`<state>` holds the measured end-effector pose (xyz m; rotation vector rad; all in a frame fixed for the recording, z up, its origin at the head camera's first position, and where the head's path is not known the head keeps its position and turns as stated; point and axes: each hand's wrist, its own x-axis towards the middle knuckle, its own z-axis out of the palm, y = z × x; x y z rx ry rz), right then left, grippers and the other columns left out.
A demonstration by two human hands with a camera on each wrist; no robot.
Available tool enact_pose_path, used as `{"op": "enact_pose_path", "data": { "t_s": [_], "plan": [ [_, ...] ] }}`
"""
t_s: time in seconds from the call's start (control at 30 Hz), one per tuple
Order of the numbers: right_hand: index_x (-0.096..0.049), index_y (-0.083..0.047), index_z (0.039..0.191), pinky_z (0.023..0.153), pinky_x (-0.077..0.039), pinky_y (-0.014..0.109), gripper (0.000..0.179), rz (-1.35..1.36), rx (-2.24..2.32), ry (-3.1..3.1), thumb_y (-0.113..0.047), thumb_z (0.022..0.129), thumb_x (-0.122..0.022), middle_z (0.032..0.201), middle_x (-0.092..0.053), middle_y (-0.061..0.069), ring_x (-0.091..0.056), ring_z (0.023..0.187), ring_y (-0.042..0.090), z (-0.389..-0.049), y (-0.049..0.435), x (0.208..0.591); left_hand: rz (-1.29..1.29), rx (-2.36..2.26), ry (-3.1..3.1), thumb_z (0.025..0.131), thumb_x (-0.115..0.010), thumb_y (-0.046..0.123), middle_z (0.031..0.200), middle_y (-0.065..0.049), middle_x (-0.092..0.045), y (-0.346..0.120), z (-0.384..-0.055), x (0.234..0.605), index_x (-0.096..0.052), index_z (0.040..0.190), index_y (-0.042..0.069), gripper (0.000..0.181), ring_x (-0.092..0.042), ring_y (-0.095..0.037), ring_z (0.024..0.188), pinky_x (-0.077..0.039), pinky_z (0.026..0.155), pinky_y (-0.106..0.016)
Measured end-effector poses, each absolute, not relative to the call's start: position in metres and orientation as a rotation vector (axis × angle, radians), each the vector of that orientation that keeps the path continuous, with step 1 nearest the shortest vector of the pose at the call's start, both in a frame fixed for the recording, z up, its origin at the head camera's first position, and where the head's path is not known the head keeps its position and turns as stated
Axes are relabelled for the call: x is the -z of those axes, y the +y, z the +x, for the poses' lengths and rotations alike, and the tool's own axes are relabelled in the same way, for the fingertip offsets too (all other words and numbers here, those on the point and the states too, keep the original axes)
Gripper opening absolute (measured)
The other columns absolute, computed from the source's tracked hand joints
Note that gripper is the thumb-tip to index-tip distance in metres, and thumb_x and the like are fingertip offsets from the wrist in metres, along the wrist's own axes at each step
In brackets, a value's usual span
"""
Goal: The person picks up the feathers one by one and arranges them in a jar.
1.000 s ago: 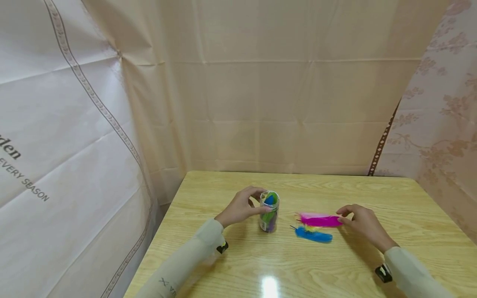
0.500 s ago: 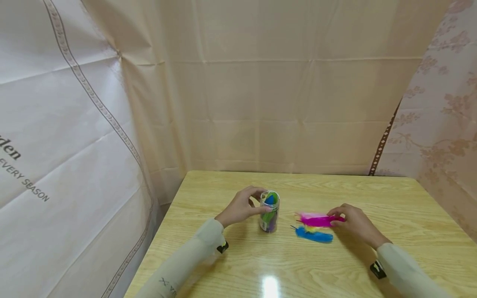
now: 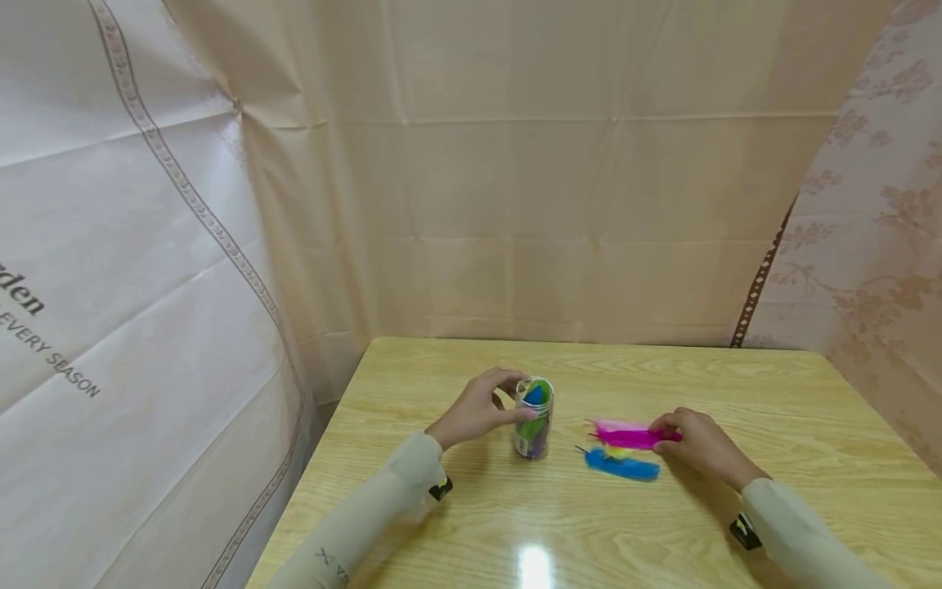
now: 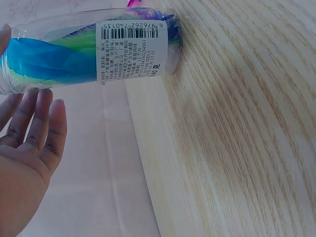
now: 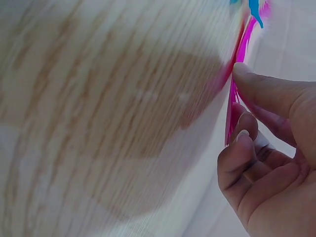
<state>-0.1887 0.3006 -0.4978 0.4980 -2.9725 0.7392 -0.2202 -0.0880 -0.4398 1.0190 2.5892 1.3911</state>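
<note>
My left hand (image 3: 474, 411) holds a clear jar (image 3: 524, 442) near its mouth, thumb on the near side and fingers behind. The jar stands upright on the table with blue, green and purple feathers inside. In the left wrist view a white barcode label (image 4: 129, 54) shows on its side. On the right, my right hand (image 3: 702, 446) pinches the end of a magenta feather (image 3: 621, 439) between thumb and fingers; the right wrist view shows the feather (image 5: 230, 111) edge-on. A pale pink feather (image 3: 614, 425) lies just behind it.
A blue feather (image 3: 621, 465) lies in front of the magenta one, with a bit of yellow feather (image 3: 615, 451) between them. The wood-grain table (image 3: 441, 523) ends at a beige cloth backdrop (image 3: 508, 204). Pale cloth hangs at both sides.
My right hand has moved left along the magenta feather and now pinches it farther in from its tip. The left hand and jar stay in place.
</note>
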Motion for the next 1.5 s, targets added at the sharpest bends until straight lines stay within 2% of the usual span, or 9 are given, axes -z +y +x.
{"op": "enact_pose_path", "data": {
  "t_s": [0.17,0.33,0.57,0.83,0.97,1.13,1.33,1.5],
  "plan": [
    [-0.073,-0.013,0.091,0.07,-0.048,0.038,0.013,0.505,-0.718,-2.973,-0.013,0.079,-0.078,0.081,-0.061,-0.005,-0.054,0.076,0.014,-0.1894,0.3015,0.4995,1.028,-1.391,2.588,0.079,-0.072,0.051,0.114,0.005,-0.059,-0.0875,-0.2203,0.4399,-0.055,0.13,0.028,0.059,-0.055,-0.009,0.099,-0.052,0.073,-0.026],
    [-0.071,-0.011,0.096,0.069,-0.048,0.037,0.018,0.506,-0.715,-2.963,-0.012,0.079,-0.078,0.082,-0.061,-0.003,-0.053,0.074,0.016,-0.1914,0.3025,0.4981,1.031,-1.394,2.587,0.078,-0.072,0.053,0.114,0.005,-0.059,-0.0873,-0.2201,0.4402,-0.055,0.13,0.028,0.06,-0.055,-0.007,0.098,-0.053,0.072,-0.026],
    [-0.07,-0.01,0.098,0.067,-0.046,0.035,0.017,0.511,-0.699,-2.987,-0.012,0.082,-0.075,0.081,-0.06,-0.003,-0.051,0.073,0.015,-0.1937,0.304,0.4985,1.041,-1.391,2.586,0.078,-0.071,0.054,0.116,0.0,-0.059,-0.0866,-0.2209,0.44,-0.055,0.131,0.028,0.061,-0.055,-0.007,0.098,-0.053,0.072,-0.026],
    [-0.069,-0.013,0.085,0.063,-0.043,0.03,0.006,0.524,-0.753,-2.988,-0.012,0.083,-0.074,0.076,-0.059,-0.006,-0.049,0.069,0.012,-0.1944,0.3032,0.497,1.017,-1.398,2.578,0.079,-0.071,0.053,0.116,0.004,-0.059,-0.087,-0.2214,0.4402,-0.054,0.13,0.032,0.058,-0.055,-0.007,0.098,-0.052,0.073,-0.027],
    [-0.066,-0.014,0.077,0.06,-0.042,0.026,0.01,0.57,-0.765,-2.968,-0.01,0.083,-0.073,0.071,-0.058,-0.008,-0.047,0.065,0.008,-0.1955,0.3035,0.4963,1.013,-1.401,2.577,0.079,-0.071,0.053,0.116,0.005,-0.058,-0.0873,-0.2219,0.4407,-0.054,0.13,0.033,0.058,-0.054,-0.007,0.099,-0.052,0.073,-0.027],
    [-0.065,-0.015,0.074,0.059,-0.038,0.025,0.014,0.621,-0.735,-2.953,-0.008,0.082,-0.074,0.07,-0.055,-0.008,-0.044,0.065,0.009,-0.1968,0.3048,0.497,1.018,-1.404,2.573,0.079,-0.071,0.053,0.115,0.004,-0.059,-0.0872,-0.2221,0.4409,-0.054,0.13,0.032,0.058,-0.055,-0.007,0.099,-0.053,0.073,-0.026],
    [-0.067,-0.014,0.085,0.065,-0.041,0.03,0.009,0.583,-0.737,-2.986,-0.009,0.082,-0.074,0.076,-0.057,-0.005,-0.047,0.072,0.015,-0.1983,0.3052,0.4982,1.017,-1.403,2.582,0.079,-0.071,0.053,0.115,0.005,-0.059,-0.0878,-0.2219,0.4406,-0.054,0.13,0.032,0.058,-0.055,-0.007,0.098,-0.052,0.073,-0.026],
    [-0.068,-0.013,0.095,0.063,-0.04,0.032,0.014,0.536,-0.778,-3.056,-0.011,0.083,-0.074,0.076,-0.057,-0.003,-0.046,0.071,0.016,-0.1982,0.3045,0.4957,1.01,-1.402,2.583,0.078,-0.072,0.053,0.114,0.005,-0.059,-0.0878,-0.222,0.4414,-0.054,0.129,0.032,0.058,-0.055,-0.007,0.098,-0.052,0.073,-0.026]
  ]
}}
